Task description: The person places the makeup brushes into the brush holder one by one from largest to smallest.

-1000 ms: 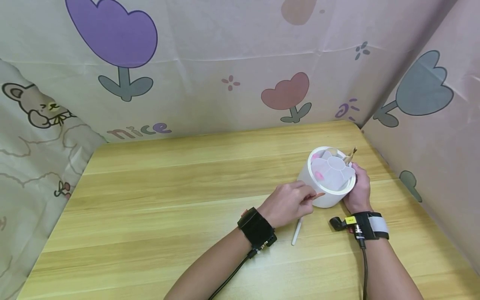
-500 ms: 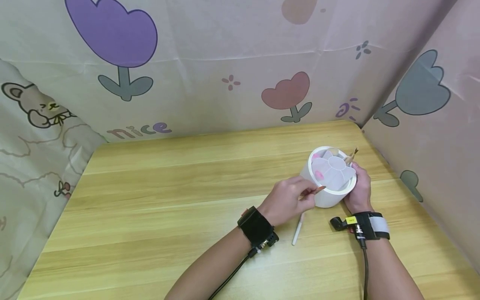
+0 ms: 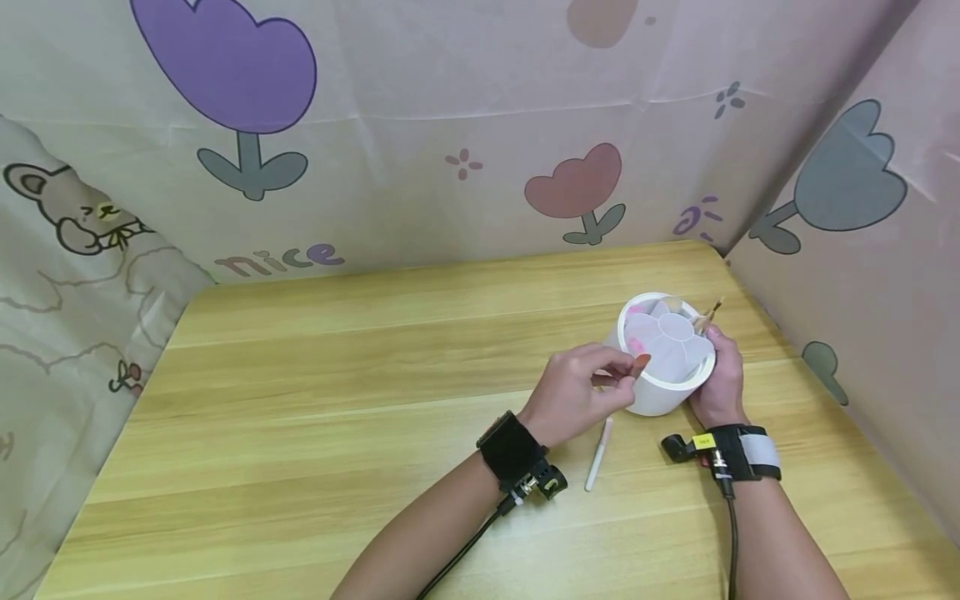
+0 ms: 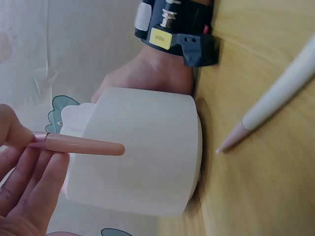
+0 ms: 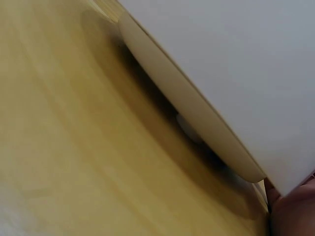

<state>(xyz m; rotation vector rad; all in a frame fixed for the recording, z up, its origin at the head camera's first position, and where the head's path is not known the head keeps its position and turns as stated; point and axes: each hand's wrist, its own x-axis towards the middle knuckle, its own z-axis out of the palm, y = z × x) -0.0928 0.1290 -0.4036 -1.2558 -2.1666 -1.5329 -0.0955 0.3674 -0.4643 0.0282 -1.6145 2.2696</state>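
Observation:
A white cylindrical pot [image 3: 658, 400] stands at the right of the table. My right hand [image 3: 723, 377] holds it from its right side; in the right wrist view only a bit of that hand [image 5: 294, 212] shows at the corner. At the pot's near left rim, my left hand [image 3: 581, 385] pinches a small brush [image 4: 86, 144] between thumb and fingers. Its pink tapered handle points down in front of the pot's wall, and its orange-brown tip rises above the fingers. Inside the pot is a translucent flower-shaped palette [image 3: 671, 346].
A white pen [image 3: 597, 457] with a pink end lies on the wooden table [image 3: 337, 417], just below the left hand. Thin brown-tipped sticks [image 3: 708, 317] poke out at the pot's right rim. Printed cloth [image 3: 390, 167] hangs behind and along both sides.
My left hand has shifted slightly up and right along the pot's rim, and the brush has turned more upright. More of the white pen now shows. The right hand keeps its hold.

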